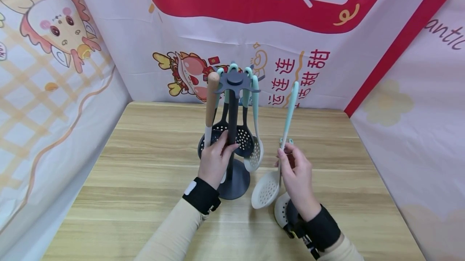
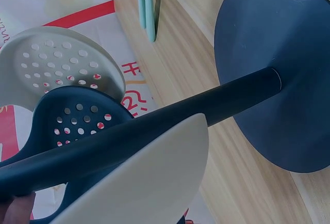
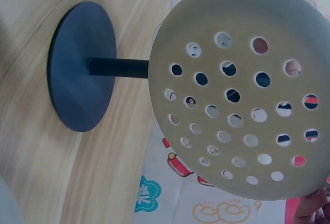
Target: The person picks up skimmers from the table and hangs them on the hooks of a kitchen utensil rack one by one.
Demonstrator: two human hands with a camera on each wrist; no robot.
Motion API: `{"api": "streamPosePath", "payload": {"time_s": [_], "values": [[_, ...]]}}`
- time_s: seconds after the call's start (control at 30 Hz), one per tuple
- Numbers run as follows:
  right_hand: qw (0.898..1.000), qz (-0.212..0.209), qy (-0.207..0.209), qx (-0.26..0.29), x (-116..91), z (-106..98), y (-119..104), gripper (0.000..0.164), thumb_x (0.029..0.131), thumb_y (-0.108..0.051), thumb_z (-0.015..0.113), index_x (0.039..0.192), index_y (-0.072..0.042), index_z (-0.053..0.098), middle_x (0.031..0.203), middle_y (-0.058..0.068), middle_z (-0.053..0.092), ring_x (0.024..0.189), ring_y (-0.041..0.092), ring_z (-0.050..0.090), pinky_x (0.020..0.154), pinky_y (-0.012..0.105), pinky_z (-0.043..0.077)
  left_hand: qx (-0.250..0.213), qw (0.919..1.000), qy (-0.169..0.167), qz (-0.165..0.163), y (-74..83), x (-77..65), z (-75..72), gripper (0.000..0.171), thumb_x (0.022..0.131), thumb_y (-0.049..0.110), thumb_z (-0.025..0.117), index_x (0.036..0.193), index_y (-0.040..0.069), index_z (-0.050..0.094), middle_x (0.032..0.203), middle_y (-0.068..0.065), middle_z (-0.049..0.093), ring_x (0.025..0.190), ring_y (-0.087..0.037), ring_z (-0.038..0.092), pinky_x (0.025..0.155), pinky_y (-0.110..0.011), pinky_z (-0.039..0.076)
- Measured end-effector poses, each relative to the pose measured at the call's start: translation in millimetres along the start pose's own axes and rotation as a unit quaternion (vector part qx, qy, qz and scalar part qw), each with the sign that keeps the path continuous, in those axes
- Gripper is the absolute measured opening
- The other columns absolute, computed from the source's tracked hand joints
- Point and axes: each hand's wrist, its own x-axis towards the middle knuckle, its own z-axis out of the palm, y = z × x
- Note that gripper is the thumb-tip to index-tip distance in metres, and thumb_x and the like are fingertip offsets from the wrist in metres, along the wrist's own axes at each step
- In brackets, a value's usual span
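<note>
A dark utensil stand (image 1: 237, 184) with a round base stands upright on the table. My left hand (image 1: 216, 162) grips its pole, with fingers and thumb on either side. Round its top hang a spatula with a wooden handle (image 1: 211, 95), dark perforated ladles (image 1: 244, 140) with mint hooks, and a pale grey skimmer (image 1: 255, 156). In the left wrist view the spatula's pale blade (image 2: 154, 177) crosses before the pole. To the stand's right, my right hand (image 1: 298, 172) pinches the handle of another pale skimmer (image 1: 267, 190), mint end up and bowl down, apart from the stand.
Beneath my right wrist more utensils lie on the wooden table (image 1: 145, 180), among them a pale perforated head (image 1: 281, 210) and a dark one. Their mint handle ends (image 2: 149, 22) show in the left wrist view. A printed cloth (image 1: 232, 39) hangs behind the table.
</note>
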Motion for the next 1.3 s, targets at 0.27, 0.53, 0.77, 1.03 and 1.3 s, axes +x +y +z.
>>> {"api": "streamPosePath", "payload": {"time_s": [0.27, 0.53, 0.77, 1.03, 1.3], "values": [[0.999, -0.034, -0.003, -0.003, -2, 2, -12, 0.016, 0.099, -0.003, 0.057, 0.111, 0.006, 0.063, 0.087, 0.017, 0.064, 0.065, 0.011, 0.062, 0.051, 0.018, 0.050, 0.001, 1.0000, 0.001, 0.000, -0.7, 0.4, 0.1, 0.035, 0.093, 0.015, 0.068, 0.123, -0.002, 0.063, 0.098, -0.016, 0.076, 0.089, -0.025, 0.075, 0.073, -0.032, 0.062], [0.997, -0.083, -0.008, -0.002, -7, 3, -25, 0.015, 0.097, 0.002, 0.058, 0.110, 0.008, 0.062, 0.085, 0.013, 0.065, 0.066, 0.010, 0.062, 0.052, 0.018, 0.051, 0.000, 1.0000, 0.003, 0.001, -0.3, 1.1, 0.0, 0.034, 0.092, 0.012, 0.070, 0.122, -0.002, 0.064, 0.099, -0.016, 0.075, 0.089, -0.026, 0.075, 0.073, -0.032, 0.062], [0.994, -0.109, -0.020, -0.011, -12, 3, -38, 0.016, 0.096, 0.004, 0.059, 0.111, 0.007, 0.062, 0.086, 0.013, 0.065, 0.067, 0.006, 0.062, 0.058, 0.018, 0.056, -0.003, 1.0000, 0.004, 0.003, -0.3, 0.2, -0.2, 0.033, 0.093, 0.014, 0.068, 0.122, -0.001, 0.064, 0.097, -0.015, 0.075, 0.089, -0.025, 0.075, 0.072, -0.033, 0.062], [0.991, -0.131, -0.028, -0.007, -17, 3, -49, 0.019, 0.093, 0.008, 0.060, 0.112, 0.007, 0.062, 0.090, 0.014, 0.066, 0.069, 0.008, 0.063, 0.063, 0.016, 0.056, 0.000, 1.0000, 0.006, 0.003, 1.0, -0.4, -0.9, 0.033, 0.093, 0.016, 0.068, 0.121, 0.000, 0.064, 0.097, -0.015, 0.075, 0.088, -0.024, 0.075, 0.072, -0.033, 0.062], [0.988, -0.150, -0.029, -0.011, -20, 3, -54, 0.020, 0.092, 0.008, 0.062, 0.112, 0.004, 0.064, 0.088, 0.011, 0.067, 0.067, 0.013, 0.064, 0.064, 0.015, 0.055, 0.002, 1.0000, 0.003, 0.003, 2.1, -0.8, -2.1, 0.035, 0.094, 0.019, 0.066, 0.122, -0.001, 0.063, 0.098, -0.015, 0.075, 0.088, -0.025, 0.075, 0.072, -0.033, 0.062]]}}
